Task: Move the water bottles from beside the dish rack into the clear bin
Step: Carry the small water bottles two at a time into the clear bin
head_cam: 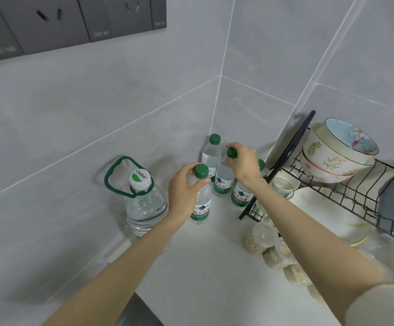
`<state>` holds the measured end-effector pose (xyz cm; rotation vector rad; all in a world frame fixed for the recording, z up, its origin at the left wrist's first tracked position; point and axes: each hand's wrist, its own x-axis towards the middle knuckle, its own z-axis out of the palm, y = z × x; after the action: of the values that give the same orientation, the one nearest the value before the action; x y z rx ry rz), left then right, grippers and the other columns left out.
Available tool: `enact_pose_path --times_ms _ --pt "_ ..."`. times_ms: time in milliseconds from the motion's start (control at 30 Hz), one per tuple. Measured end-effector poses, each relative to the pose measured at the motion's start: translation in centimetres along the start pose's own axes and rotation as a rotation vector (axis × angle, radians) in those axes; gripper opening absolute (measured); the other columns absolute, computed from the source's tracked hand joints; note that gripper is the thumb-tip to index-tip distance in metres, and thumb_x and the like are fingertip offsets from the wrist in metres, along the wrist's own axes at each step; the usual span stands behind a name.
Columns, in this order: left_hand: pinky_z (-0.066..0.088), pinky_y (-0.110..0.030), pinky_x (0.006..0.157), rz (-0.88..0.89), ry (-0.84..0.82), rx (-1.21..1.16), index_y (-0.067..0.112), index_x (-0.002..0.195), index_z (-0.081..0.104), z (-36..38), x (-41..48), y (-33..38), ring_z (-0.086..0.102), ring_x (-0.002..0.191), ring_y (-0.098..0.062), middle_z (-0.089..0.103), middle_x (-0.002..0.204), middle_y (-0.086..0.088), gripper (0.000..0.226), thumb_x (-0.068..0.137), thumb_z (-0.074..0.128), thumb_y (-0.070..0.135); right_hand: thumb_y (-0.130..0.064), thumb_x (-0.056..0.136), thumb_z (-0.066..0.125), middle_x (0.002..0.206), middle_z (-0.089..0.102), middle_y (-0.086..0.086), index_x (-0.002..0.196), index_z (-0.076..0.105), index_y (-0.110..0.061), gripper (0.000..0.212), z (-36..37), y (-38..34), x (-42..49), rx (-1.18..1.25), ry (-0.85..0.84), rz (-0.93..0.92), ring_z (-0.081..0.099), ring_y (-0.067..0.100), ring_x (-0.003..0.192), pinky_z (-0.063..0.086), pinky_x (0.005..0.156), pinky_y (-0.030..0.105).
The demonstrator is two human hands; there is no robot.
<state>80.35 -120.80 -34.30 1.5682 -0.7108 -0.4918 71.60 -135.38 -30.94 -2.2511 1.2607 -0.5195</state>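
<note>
Four green-capped water bottles are seen grouped in the tiled corner of the white desk (214, 267), just left of the black wire dish rack (346, 191).

- Left grip (186, 189): fingers and thumb are curled round the neck of the nearest bottle (201, 208), just under its cap.
- Right grip (244, 164): closed on the top of the middle bottle (224, 177), cap pinched between fingertips.
- Whether either bottle is lifted clear of the desk cannot be told.
- Rear bottle (211, 154): upright against the corner, untouched.
- Fourth bottle (240, 195): beside the rack end, partly hidden by the right wrist.
- Large handled jug (145, 205): noted left of the group.
- Stacked bowls (332, 156): tilted in the rack.
- Bagged grains (259, 241): laid on the desk in front of the rack.
</note>
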Motion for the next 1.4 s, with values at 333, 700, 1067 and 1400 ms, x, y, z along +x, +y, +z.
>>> enact_pose_path --times_ms 333,700,1067,1400 --pt "0.048 -0.029 0.095 0.037 -0.060 0.007 0.028 0.103 0.063 -1.0 -3.7 0.9 0.057 0.098 0.010 0.065 0.098 0.021 0.037 0.075 0.078 0.010 -0.012 0.083 0.070 0.107 0.072 0.010 0.121 0.066 -0.017 0.039 -1.3 -0.4 -5.6 -0.009 -0.042 -0.144 0.066 0.027 0.101 0.049 0.094 0.030" --pt "0.045 -0.021 0.089 0.074 -0.160 -0.003 0.020 0.105 0.064 -4.5 -10.8 1.6 0.060 0.100 -0.011 0.066 0.099 0.008 0.038 0.072 0.079 0.007 -0.016 0.077 0.079 0.104 0.074 0.005 0.116 0.070 -0.017 0.040 -5.1 -1.4 -15.2 -0.079 0.012 -0.230 0.067 0.022 0.096 0.049 0.090 0.027" --pt "0.040 0.000 0.076 0.095 -0.264 0.093 0.012 0.110 0.066 -6.9 -18.3 -0.1 0.059 0.101 -0.018 0.067 0.104 0.001 0.042 0.071 0.081 0.007 -0.019 0.077 0.078 0.111 0.071 0.005 0.115 0.070 -0.021 0.039 -4.3 1.5 -27.3 -0.116 -0.045 -0.132 0.063 0.023 0.101 0.045 0.086 0.026" --pt "0.042 -0.003 0.081 0.087 -0.349 0.102 0.016 0.113 0.065 -6.4 -21.1 -0.6 0.058 0.104 -0.013 0.068 0.108 0.002 0.043 0.073 0.080 0.012 -0.009 0.077 0.075 0.103 0.072 -0.003 0.108 0.071 -0.021 0.033 -3.5 3.6 -31.9 0.018 -0.015 -0.155 0.057 0.008 0.077 0.040 0.072 0.007"
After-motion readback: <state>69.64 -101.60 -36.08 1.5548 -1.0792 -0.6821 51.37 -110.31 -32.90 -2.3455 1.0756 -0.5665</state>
